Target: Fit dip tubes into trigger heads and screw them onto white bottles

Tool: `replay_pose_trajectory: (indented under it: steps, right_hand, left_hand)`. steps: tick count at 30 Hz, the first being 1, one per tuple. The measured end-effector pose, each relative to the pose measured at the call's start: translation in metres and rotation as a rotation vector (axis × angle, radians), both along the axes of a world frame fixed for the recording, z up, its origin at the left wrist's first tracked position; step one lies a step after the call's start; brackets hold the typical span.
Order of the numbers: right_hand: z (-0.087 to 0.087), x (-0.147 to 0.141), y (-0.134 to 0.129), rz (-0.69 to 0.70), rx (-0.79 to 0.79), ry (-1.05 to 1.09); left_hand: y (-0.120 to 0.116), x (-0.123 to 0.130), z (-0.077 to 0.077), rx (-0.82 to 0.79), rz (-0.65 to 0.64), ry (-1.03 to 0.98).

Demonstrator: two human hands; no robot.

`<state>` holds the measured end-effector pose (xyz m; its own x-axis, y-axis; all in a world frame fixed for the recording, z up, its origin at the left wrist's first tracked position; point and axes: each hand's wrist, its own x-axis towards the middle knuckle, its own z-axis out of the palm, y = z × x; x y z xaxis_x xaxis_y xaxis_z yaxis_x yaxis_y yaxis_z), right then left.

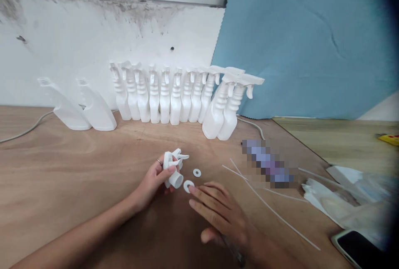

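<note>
My left hand [156,179], a ring on one finger, grips a white trigger spray head [173,169], its round collar facing toward the right. Close beside it, the fingertips of my right hand [218,211] rest at the edge of a flat white ring washer [188,186]; they seem to touch it. The fingers of that hand are stretched out over the table. A second white washer [196,172] lies a little farther back. Something thin and dark near my right wrist is too blurred to name.
Several white spray bottles [175,103] with trigger heads line the wall. Two headless bottles [100,113] stand left. Thin white tubes [274,207] cross the wooden table [131,148] at right, near a pixelated item [268,165], plastic bags [339,202] and a phone [358,248].
</note>
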<state>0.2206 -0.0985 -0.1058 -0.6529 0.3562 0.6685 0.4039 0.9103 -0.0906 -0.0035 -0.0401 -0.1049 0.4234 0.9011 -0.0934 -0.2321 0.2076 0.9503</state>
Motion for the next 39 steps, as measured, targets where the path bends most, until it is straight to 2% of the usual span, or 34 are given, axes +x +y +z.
replay_pose_trajectory:
  steps: [4,7,11,16,20,26,31,33,39]
  right_hand:
    - [-0.005,0.008,0.005,-0.119,-0.124,0.132]
    - [-0.004,0.01,0.005,-0.234,-0.307,0.252]
    - [0.0,0.011,0.003,-0.286,-0.438,0.36]
    - [0.002,0.01,0.003,-0.31,-0.467,0.41]
    - [0.002,0.009,0.005,-0.335,-0.494,0.469]
    - [0.001,0.009,0.007,-0.343,-0.576,0.55]
    - [0.0,0.01,0.009,-0.398,-0.652,0.599]
    - [0.001,0.009,0.01,-0.411,-0.668,0.603]
    - [0.0,0.009,0.009,-0.416,-0.704,0.627]
  left_hand:
    - [0.014,-0.017,0.001,0.24,0.275,0.134]
    - [0.025,-0.026,-0.001,0.292,0.372,0.257]
    - [0.038,-0.032,-0.008,0.345,0.4,0.423]
    - [0.047,-0.035,-0.013,0.421,0.407,0.663]
    - [0.05,-0.036,-0.016,0.555,0.42,0.832]
    - [0.045,-0.035,-0.017,0.738,0.307,0.903]
    - [0.036,-0.033,-0.009,0.936,0.004,0.959]
    - [0.032,-0.031,-0.006,1.002,-0.076,0.996]
    - [0.008,-0.019,0.003,1.063,-0.106,0.989]
